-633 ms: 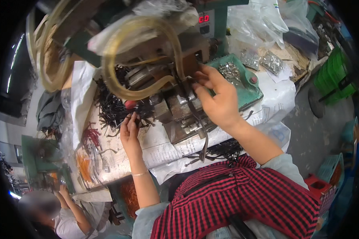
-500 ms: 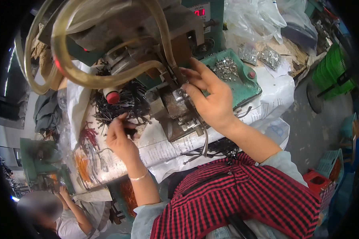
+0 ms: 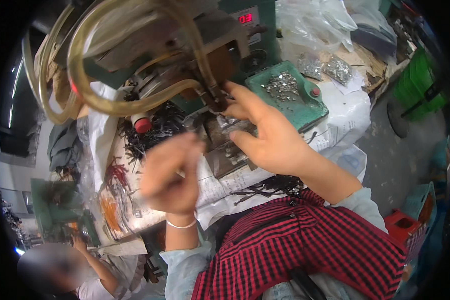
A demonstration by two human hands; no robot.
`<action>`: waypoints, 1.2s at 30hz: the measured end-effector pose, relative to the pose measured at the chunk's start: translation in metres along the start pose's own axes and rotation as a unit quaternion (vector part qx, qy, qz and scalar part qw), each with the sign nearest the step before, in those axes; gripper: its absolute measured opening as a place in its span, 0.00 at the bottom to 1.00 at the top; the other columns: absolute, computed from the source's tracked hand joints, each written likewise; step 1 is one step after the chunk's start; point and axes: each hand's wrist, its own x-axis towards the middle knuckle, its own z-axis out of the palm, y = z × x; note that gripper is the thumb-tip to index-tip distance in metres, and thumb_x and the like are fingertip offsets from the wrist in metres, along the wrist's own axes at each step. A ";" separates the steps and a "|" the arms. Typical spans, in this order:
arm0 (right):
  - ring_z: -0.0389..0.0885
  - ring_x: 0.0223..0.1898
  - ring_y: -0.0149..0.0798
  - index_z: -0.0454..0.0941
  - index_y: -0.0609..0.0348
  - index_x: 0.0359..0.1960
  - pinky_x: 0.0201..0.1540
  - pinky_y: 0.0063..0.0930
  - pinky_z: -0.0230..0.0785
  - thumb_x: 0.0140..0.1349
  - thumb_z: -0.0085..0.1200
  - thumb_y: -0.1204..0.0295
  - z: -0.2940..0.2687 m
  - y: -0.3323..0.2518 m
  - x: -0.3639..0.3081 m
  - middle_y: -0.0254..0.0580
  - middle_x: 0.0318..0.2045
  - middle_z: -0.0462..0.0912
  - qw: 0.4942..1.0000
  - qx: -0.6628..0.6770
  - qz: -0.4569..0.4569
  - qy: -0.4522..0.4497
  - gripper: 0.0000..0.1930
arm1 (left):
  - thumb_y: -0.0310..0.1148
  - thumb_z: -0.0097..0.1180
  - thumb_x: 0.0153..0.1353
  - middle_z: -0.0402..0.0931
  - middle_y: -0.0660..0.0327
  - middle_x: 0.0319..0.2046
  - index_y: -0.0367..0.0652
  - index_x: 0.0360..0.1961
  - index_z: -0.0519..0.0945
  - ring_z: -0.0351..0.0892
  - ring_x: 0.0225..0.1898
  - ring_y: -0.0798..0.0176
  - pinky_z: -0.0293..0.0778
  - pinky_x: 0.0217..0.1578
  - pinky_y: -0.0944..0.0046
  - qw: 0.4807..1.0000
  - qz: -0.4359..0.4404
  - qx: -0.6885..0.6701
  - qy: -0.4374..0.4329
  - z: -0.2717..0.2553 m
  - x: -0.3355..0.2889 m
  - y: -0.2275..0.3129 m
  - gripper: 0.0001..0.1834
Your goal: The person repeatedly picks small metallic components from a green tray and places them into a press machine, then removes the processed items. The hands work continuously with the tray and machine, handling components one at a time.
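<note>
The work in hand seems to be centring on the metal fixture [image 3: 217,134], which is sitting on the counter [image 3: 135,192] under the hose [image 3: 120,107]; the next move probably calls for careful fingertip placement there. The right hand [image 3: 270,135] is reaching in from the right, thumb and fingers standing apart beside the fixture, forearm slanting. The left hand [image 3: 172,172] is hovering near the dark strips [image 3: 162,125], wrist bent; blur is hiding whether it is gripping anything.
</note>
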 end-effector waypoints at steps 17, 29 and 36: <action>0.84 0.48 0.44 0.84 0.60 0.44 0.53 0.37 0.73 0.59 0.64 0.76 -0.097 0.111 -0.052 0.43 0.43 0.86 0.905 -0.388 0.129 0.116 0.11 | 0.24 0.77 0.48 0.88 0.60 0.33 0.44 0.37 0.88 0.82 0.24 0.65 0.74 0.21 0.68 0.980 0.104 0.140 -0.098 0.044 -0.039 0.001 0.14; 0.81 0.48 0.57 0.81 0.61 0.49 0.55 0.46 0.71 0.65 0.54 0.81 -0.089 0.125 -0.048 0.51 0.42 0.84 0.887 -0.431 0.001 0.165 0.12 | 0.13 0.67 0.53 0.87 0.53 0.34 0.38 0.37 0.86 0.84 0.31 0.55 0.80 0.35 0.63 0.951 -0.078 0.297 0.028 -0.081 -0.059 0.032 0.12; 0.81 0.46 0.51 0.86 0.59 0.49 0.50 0.40 0.72 0.62 0.54 0.84 -0.077 0.102 -0.016 0.48 0.41 0.84 0.865 -0.458 -0.093 0.184 0.16 | 0.25 0.65 0.55 0.78 0.57 0.35 0.41 0.33 0.87 0.81 0.35 0.48 0.76 0.36 0.52 0.802 -0.152 0.477 -0.325 -0.104 -0.118 -0.096 0.04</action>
